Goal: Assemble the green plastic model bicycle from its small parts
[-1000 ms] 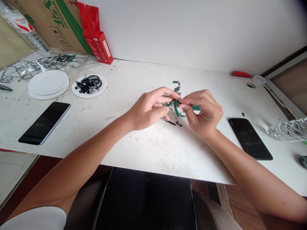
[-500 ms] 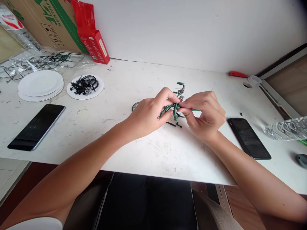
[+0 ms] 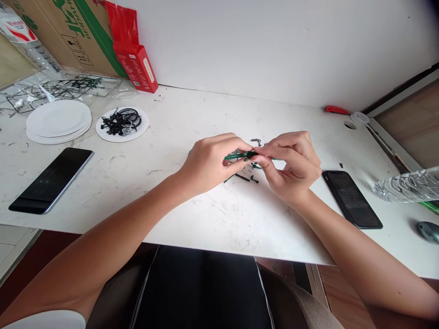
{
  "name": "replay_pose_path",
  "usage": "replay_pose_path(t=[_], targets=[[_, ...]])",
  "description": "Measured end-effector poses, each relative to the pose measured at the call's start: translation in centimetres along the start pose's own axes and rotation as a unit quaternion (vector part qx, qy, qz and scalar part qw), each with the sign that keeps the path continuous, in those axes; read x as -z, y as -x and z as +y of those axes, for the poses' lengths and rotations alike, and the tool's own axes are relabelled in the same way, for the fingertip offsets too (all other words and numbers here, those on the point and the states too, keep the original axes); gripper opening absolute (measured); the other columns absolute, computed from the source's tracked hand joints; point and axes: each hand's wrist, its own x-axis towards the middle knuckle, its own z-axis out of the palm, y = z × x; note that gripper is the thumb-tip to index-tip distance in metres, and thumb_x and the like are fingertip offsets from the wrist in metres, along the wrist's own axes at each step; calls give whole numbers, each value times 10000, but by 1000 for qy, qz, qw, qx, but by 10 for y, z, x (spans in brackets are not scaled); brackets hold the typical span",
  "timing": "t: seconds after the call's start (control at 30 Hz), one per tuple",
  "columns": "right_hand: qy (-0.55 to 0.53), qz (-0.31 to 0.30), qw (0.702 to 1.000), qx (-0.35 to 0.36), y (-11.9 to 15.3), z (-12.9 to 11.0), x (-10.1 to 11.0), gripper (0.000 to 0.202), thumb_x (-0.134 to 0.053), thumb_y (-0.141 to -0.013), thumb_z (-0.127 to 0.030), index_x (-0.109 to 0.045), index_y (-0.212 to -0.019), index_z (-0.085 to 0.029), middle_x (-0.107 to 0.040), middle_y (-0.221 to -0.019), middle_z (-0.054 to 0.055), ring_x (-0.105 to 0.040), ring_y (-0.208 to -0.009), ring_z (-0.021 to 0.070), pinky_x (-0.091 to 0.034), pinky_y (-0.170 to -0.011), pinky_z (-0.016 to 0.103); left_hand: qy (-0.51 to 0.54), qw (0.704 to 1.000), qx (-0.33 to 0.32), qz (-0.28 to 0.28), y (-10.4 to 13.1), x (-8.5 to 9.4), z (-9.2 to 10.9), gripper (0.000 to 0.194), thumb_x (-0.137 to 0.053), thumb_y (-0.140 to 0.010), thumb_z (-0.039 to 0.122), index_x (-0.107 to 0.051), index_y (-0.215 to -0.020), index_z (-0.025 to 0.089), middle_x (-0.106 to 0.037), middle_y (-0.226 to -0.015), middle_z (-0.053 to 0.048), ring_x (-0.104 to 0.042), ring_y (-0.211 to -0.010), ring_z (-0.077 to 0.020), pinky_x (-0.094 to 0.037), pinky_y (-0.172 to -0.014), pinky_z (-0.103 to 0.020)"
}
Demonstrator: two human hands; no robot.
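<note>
Between my two hands is a green model bicycle frame [image 3: 236,156], turned so that its narrow side shows. My left hand [image 3: 212,160] pinches it with thumb and fingers from the left. From the right, my right hand [image 3: 291,162] has its thumb and forefinger closed at the same spot, where a small dark part [image 3: 252,155] shows between the fingertips. Behind the hands a grey handlebar piece [image 3: 255,140] sticks up. Small black parts [image 3: 254,179] lie on the table just below the fingers. My fingers hide much of the frame.
A paper plate [image 3: 144,132] of black bicycle parts and stacked white plates [image 3: 58,119] stand left. Phones lie on both sides, one left [image 3: 51,180], one right [image 3: 353,198]. A plastic bottle [image 3: 404,185] and mouse [image 3: 428,231] are far right. A red box [image 3: 139,68] stands at the back.
The green frame has been tilted from showing its broad side to lying nearly edge-on. My left hand has rolled with it; my right fingers stay at the same spot.
</note>
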Motion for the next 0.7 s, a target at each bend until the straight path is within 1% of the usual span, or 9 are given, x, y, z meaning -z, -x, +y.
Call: replay_pose_path(t=[0.1,0.2,0.33,0.4,0.47,0.53,0.6,0.67,0.7], targets=[[12,-1,1000,-15,1,2,0,73,-816,-1082,-392,-863,-1110,-343,-724,-886,43,-697,-867,264,-518,-729,480,-13,1000,-11,12,0,-3,0,48,-826,-1052,265,-831,-1084,229,-867,-1028,-52,-797,-880,-179,-591,-743,-319],[17,-4,1000,-22,1,1,0,78,-826,-1076,-391,-873,-1095,-333,-730,-892,50,-696,-904,274,-529,-757,486,20,1000,-5,12,1,-5,-4,88,-858,-1029,239,-850,-1114,213,-884,-1054,-57,-822,-924,-183,-633,-823,-320],[-15,-4,999,-41,1,-1,-2,57,-858,-1051,-371,-864,-1072,-318,-748,-915,44,-686,-939,269,-544,-765,459,80,996,38,-4,2,-7,-8,132,-891,-1000,224,-875,-1131,215,-899,-1071,-57,-852,-969,-192,-676,-872,-313],[-19,-9,998,-62,2,0,-3,103,-825,-1073,-413,-861,-1070,-317,-747,-935,46,-685,-949,268,-560,-778,463,100,993,60,-10,2,-7,-8,130,-876,-1016,254,-883,-1141,218,-903,-1105,-65,-862,-1002,-200,-697,-903,-321],[-17,-13,997,-80,4,3,-4,175,-776,-1098,-464,-846,-1139,-309,-752,-987,61,-687,-981,278,-567,-795,480,102,991,81,-7,0,-6,-8,143,-856,-1028,270,-886,-1157,214,-904,-1134,-74,-866,-1003,-200,-713,-915,-324],[-26,4,995,-101,7,6,-5,217,-741,-1110,-480,-797,-1211,-296,-750,-1035,75,-680,-991,285,-556,-786,485,85,992,93,15,-2,-4,-8,161,-844,-1031,271,-885,-1171,203,-903,-1159,-85,-868,-1005,-202,-722,-918,-328],[-45,27,989,-139,8,9,-6,161,-704,-1129,-449,-743,-1176,-300,-725,-1006,63,-660,-913,260,-532,-747,465,55,993,94,51,-4,-1,-10,163,-835,-1033,266,-882,-1173,195,-902,-1166,-93,-868,-1020,-210,-729,-914,-337],[-61,5,984,-170,9,11,-5,125,-697,-1136,-397,-713,-1066,-296,-700,-922,37,-631,-818,227,-508,-714,437,24,992,93,88,-6,2,-13,151,-827,-1037,256,-877,-1168,200,-900,-1172,-90,-867,-1054,-220,-731,-939,-354],[-67,-33,983,-170,9,12,-5,137,-713,-1131,-370,-711,-1020,-289,-700,-883,25,-625,-788,215,-507,-718,431,12,990,95,102,-7,4,-14,144,-822,-1039,249,-874,-1167,205,-900,-1174,-86,-865,-1067,-222,-729,-960,-363]])
